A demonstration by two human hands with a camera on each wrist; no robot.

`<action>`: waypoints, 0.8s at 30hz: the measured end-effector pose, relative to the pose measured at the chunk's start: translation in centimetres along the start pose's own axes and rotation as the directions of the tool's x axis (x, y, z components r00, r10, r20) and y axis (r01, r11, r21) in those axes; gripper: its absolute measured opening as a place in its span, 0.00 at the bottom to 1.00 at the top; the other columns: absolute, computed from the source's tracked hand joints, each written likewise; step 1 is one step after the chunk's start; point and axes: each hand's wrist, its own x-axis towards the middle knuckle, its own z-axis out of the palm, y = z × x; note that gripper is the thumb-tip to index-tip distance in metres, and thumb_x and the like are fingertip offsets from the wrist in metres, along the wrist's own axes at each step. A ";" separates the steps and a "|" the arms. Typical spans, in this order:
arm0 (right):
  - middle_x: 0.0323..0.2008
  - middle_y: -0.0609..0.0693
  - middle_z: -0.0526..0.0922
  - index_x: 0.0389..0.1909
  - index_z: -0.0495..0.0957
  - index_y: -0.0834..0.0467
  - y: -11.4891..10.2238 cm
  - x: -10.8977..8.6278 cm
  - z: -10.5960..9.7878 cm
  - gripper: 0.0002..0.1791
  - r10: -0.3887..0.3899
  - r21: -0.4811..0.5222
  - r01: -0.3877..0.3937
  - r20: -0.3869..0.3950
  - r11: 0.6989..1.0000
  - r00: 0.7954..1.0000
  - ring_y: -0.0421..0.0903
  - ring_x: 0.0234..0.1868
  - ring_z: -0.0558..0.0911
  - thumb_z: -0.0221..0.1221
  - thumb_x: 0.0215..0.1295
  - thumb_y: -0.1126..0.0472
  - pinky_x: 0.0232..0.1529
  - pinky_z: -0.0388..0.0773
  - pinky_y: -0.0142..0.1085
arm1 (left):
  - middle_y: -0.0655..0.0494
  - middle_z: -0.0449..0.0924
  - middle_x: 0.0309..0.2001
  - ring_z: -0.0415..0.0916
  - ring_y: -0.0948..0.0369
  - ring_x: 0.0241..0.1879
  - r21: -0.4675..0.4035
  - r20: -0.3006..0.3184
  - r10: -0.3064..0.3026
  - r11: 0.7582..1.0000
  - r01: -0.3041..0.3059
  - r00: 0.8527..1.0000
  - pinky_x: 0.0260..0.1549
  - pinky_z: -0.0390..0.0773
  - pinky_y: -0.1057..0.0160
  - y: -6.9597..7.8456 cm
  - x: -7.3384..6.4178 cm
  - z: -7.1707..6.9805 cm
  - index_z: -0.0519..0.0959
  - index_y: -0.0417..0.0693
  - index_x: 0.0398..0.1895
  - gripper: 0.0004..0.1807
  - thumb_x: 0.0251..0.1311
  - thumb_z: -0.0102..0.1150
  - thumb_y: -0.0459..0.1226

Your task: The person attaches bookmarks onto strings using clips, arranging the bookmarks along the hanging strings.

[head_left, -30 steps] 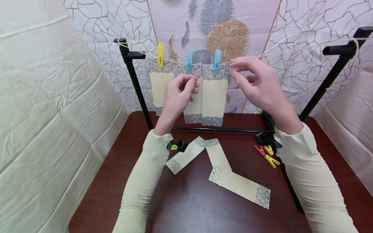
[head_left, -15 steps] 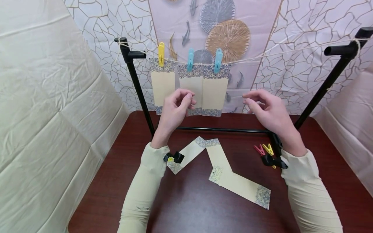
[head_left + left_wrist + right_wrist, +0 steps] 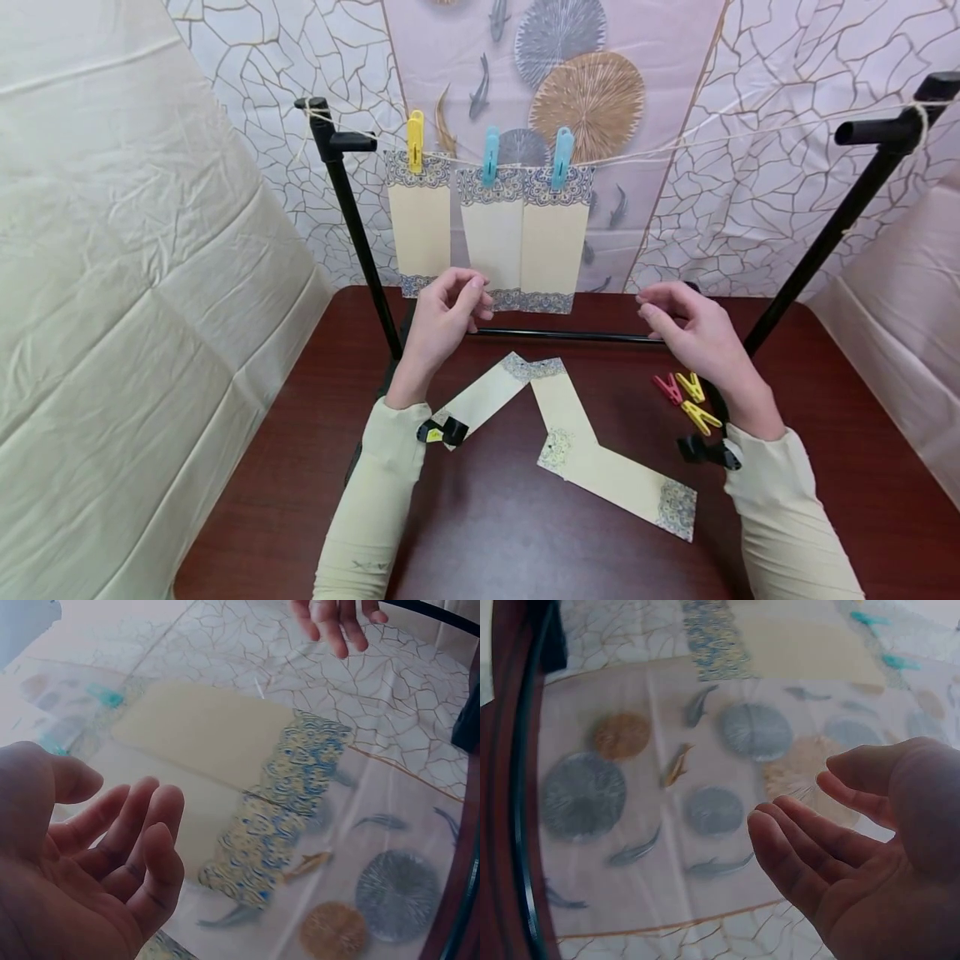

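Observation:
Three cream cards with blue lace-patterned ends hang from a string point(image 3: 637, 157). A yellow clothespin point(image 3: 415, 142) grips the left card point(image 3: 420, 225); blue clothespins point(image 3: 491, 157) point(image 3: 562, 158) grip the middle card point(image 3: 491, 233) and the right card point(image 3: 553, 242). My left hand point(image 3: 446, 321) hovers in front of the hanging cards' lower ends, fingers loosely bent around nothing. To the right of the cards, my right hand point(image 3: 693, 329) floats above the table, also holding nothing. Both wrist views show bare palms, the left hand point(image 3: 97, 847) and the right hand point(image 3: 870, 847).
On the dark red table point(image 3: 495, 533) lie several similar cards, overlapping end to end, such as the lowest card point(image 3: 626, 483). One red clothespin point(image 3: 667, 388) and two yellow clothespins point(image 3: 699, 417) lie at the right. A black frame point(image 3: 832, 225) carries the string.
Both hands have come down from the string toward the table, the right one also moving rightward off the right card. The hanging cards swung slightly and stay clipped.

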 end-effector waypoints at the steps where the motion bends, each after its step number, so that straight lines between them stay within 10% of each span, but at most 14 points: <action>1: 0.46 0.57 0.83 0.54 0.77 0.57 0.3 -0.2 0.1 0.15 0.003 -0.015 -0.003 0.009 1.000 1.000 0.33 0.29 0.82 0.57 0.71 0.55 0.31 0.77 0.23 | 0.38 0.83 0.35 0.83 0.56 0.28 -0.003 0.001 -0.011 1.000 0.011 1.000 0.23 0.79 0.63 -0.3 -0.1 0.0 0.78 0.36 0.48 0.16 0.72 0.51 0.42; 11: 0.53 0.60 0.80 0.58 0.73 0.55 3.3 -1.9 0.7 0.21 0.076 -0.178 -0.059 0.089 0.982 0.993 0.54 0.47 0.81 0.56 0.71 0.49 0.41 0.75 0.30 | 0.48 0.84 0.32 0.82 0.62 0.27 -0.039 -0.065 -0.212 0.977 0.210 0.975 0.26 0.78 0.61 -4.8 -1.5 -0.1 0.79 0.44 0.47 0.13 0.70 0.55 0.43; 17: 0.54 0.61 0.79 0.60 0.71 0.57 5.0 -2.7 1.1 0.23 0.145 -0.202 -0.112 0.154 0.973 0.977 0.53 0.39 0.82 0.55 0.72 0.48 0.39 0.77 0.41 | 0.41 0.84 0.35 0.81 0.63 0.26 -0.044 -0.083 -0.312 0.950 0.309 0.947 0.24 0.77 0.62 -7.3 -2.1 0.2 0.78 0.43 0.46 0.11 0.68 0.57 0.40; 24: 0.54 0.62 0.80 0.59 0.72 0.58 6.3 -2.9 1.3 0.22 0.184 -0.222 -0.136 0.212 0.966 0.960 0.55 0.47 0.82 0.55 0.72 0.49 0.42 0.77 0.44 | 0.42 0.85 0.36 0.83 0.45 0.34 -0.015 -0.088 -0.366 0.930 0.366 0.926 0.22 0.78 0.63 -9.6 -2.5 1.2 0.77 0.43 0.46 0.09 0.68 0.56 0.38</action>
